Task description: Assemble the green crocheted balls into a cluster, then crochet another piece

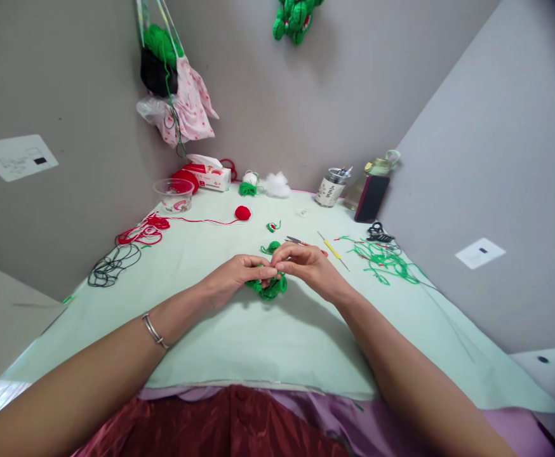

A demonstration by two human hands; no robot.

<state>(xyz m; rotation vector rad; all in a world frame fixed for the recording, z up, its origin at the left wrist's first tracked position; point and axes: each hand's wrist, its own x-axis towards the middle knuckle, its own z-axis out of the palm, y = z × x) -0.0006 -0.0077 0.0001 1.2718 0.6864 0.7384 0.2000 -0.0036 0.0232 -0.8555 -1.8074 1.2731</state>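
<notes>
Over the middle of the table, my left hand (244,274) is closed on a green crocheted piece (272,289), which hangs in loops below the fingers. My right hand (303,266) meets it from the other side, thumb and forefinger pinched together at the top of the piece. Whatever lies between those right fingertips is too small to make out. Just beyond the hands rests a small green crocheted part (272,247). Partly behind my right hand are scissors (297,241) with orange handles, and a yellow-handled crochet hook (333,250) lies to their right.
Green yarn scraps (385,259) and a black claw clip (379,232) lie right. Red yarn (144,230) and dark cord (110,266) lie left. Farther back stand a plastic tub (175,195), tissue pack (211,176), red ball (242,212), pen tin (331,188) and phone (371,199).
</notes>
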